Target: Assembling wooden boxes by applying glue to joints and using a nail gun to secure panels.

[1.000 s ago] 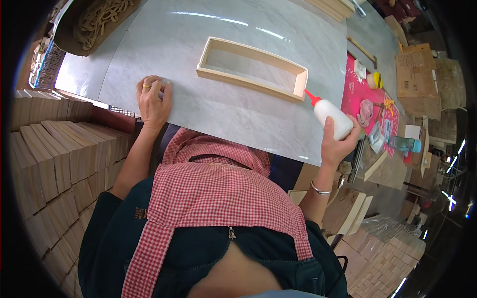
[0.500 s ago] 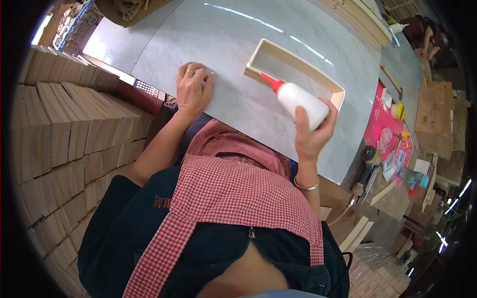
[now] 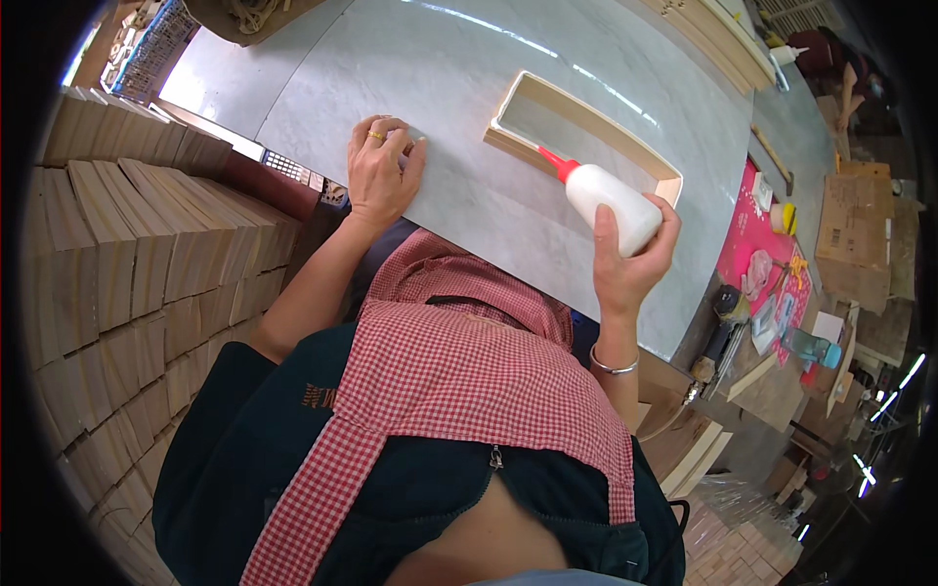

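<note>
My right hand point(image 3: 635, 249) is wrapped round a white glue bottle point(image 3: 614, 207) with a red nozzle. The bottle is tilted, and its nozzle tip meets the top edge of the near long side of a narrow rectangular wooden frame point(image 3: 596, 125). White glue shows along the frame's left end and near corner. The frame stands on a grey marbled tabletop point(image 3: 459, 210). To the left of the frame, and apart from it, my left hand point(image 3: 384, 171) rests on the table near its front edge. Its fingers are loosely bent, the thumb apart, with nothing visible in them.
Stacked wooden blocks point(image 3: 117, 234) rise at my left. A brown container point(image 3: 244, 20) sits at the far left of the table, and long wooden pieces point(image 3: 708, 39) lie at the far right. Further right are a hammer point(image 3: 772, 156), a plastic bottle point(image 3: 811, 347) and another person point(image 3: 845, 88).
My right hand has carried the glue bottle to the right, its nozzle tip shifting along the frame's near side. My left hand has hardly moved.
</note>
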Available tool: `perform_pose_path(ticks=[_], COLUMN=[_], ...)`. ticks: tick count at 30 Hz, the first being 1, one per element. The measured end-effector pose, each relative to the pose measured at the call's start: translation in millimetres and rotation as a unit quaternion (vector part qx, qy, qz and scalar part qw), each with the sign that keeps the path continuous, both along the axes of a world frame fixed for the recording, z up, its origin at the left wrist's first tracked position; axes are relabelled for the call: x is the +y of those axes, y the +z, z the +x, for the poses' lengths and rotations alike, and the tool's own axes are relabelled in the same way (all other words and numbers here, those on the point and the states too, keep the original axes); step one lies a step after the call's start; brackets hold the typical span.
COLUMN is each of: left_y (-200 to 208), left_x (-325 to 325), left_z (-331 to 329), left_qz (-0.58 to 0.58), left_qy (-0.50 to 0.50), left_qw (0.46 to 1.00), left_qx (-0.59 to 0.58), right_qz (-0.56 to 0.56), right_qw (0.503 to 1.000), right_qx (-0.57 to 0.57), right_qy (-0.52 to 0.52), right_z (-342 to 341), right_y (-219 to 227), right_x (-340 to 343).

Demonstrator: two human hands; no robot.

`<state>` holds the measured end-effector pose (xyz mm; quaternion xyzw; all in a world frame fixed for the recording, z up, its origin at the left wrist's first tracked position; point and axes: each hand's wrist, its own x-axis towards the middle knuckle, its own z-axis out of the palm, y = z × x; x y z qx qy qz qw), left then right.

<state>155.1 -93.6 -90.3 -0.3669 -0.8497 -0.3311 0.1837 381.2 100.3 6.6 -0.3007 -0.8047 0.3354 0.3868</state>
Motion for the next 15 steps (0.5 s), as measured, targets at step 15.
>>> perform_pose_path(ticks=[15], left_y=[2], left_x=[0], left_z=[0], left_qz=[-0.024], left_qy=[-0.005], left_qw=[1.000], left_qx=[-0.002], right_qz=[0.056], right_qw=[0.985], right_qx=[-0.062], right_qy=[-0.151], right_z=[93], right_y=[13], right_x=[27])
